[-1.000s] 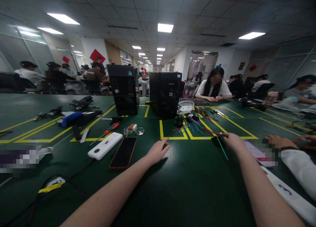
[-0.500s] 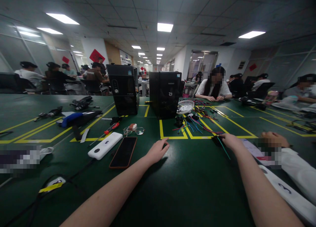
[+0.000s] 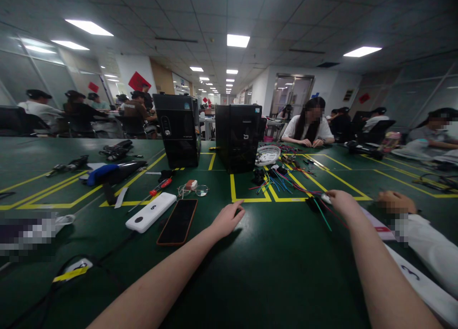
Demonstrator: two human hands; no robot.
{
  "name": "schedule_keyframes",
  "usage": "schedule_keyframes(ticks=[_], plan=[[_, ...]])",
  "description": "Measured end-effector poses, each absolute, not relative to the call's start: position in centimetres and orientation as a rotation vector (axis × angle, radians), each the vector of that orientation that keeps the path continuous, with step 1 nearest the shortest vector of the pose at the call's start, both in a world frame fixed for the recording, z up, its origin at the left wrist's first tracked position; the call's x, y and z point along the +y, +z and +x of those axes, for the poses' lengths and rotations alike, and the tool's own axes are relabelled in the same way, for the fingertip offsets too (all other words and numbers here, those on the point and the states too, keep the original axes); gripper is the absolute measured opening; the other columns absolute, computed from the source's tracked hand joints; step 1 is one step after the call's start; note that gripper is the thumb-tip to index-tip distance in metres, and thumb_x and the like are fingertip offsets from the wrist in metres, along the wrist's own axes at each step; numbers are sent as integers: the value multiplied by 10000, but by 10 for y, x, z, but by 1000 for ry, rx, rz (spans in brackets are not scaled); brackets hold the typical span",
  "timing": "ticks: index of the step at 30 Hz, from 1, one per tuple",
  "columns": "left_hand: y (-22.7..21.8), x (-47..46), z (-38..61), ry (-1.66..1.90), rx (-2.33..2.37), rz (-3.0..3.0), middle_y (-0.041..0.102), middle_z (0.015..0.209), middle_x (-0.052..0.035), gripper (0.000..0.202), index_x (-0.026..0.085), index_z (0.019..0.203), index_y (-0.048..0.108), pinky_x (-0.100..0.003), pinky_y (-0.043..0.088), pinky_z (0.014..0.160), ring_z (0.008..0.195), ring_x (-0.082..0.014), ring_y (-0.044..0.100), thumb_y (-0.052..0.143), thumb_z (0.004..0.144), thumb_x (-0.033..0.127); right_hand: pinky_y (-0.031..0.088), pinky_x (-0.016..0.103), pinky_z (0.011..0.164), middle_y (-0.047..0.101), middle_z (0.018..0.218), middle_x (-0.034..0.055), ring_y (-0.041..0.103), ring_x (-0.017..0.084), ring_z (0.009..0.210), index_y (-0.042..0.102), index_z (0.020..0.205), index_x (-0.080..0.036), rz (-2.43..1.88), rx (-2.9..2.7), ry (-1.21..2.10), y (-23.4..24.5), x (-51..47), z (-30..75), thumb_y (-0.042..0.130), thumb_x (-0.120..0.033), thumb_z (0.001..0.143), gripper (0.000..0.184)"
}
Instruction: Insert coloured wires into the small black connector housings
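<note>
My left hand (image 3: 226,220) lies on the green tabletop (image 3: 272,257) with its fingers stretched out and nothing in them. A black phone (image 3: 177,222) is to its left. Farther right, the closed fingers of my right hand (image 3: 342,204) pinch a small white piece (image 3: 326,198), and thin red and purple wires run beside it. Just left of these fingertips rests a small black piece (image 3: 314,205) with a green wire (image 3: 323,217). Beyond it is a bunch of coloured wires (image 3: 281,180) with black connectors.
Two black computer towers (image 3: 238,138) stand at the back, beside a white basket (image 3: 268,154). Glasses (image 3: 193,190), a red screwdriver (image 3: 160,187) and a white power bank (image 3: 151,212) lie left. At right are a co-worker's hand (image 3: 397,202) and a white bar marked 3 (image 3: 411,271).
My right hand has shifted slightly right, off the black piece with the green wire, which stays on the table. A white piece now shows at its fingertips. My left hand stays put.
</note>
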State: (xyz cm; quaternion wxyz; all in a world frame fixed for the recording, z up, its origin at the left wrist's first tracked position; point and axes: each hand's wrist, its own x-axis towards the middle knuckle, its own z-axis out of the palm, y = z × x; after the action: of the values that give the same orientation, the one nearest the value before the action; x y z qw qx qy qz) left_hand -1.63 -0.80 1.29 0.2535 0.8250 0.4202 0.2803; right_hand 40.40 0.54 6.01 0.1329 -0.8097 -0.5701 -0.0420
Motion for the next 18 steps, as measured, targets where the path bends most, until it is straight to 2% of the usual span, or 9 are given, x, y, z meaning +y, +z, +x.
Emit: schedule_keyframes(ticks=[8, 18], plan=[[11, -7, -16, 762, 1138, 2246, 594, 1116, -66, 436, 189, 1293, 406, -355, 360, 958, 1093, -218, 494, 358, 903, 378, 428, 229, 628, 690, 919, 85, 629, 184, 792, 695, 981, -156, -2453, -1756, 91, 67, 2, 387, 459, -130, 742, 337], [11, -7, -17, 775, 1134, 2267, 592, 1123, -72, 437, 177, 1291, 411, -348, 362, 960, 1091, -219, 496, 358, 904, 371, 436, 228, 624, 696, 890, 83, 633, 189, 787, 712, 912, -157, -2418, -1763, 65, 69, 0, 382, 478, -94, 688, 330]])
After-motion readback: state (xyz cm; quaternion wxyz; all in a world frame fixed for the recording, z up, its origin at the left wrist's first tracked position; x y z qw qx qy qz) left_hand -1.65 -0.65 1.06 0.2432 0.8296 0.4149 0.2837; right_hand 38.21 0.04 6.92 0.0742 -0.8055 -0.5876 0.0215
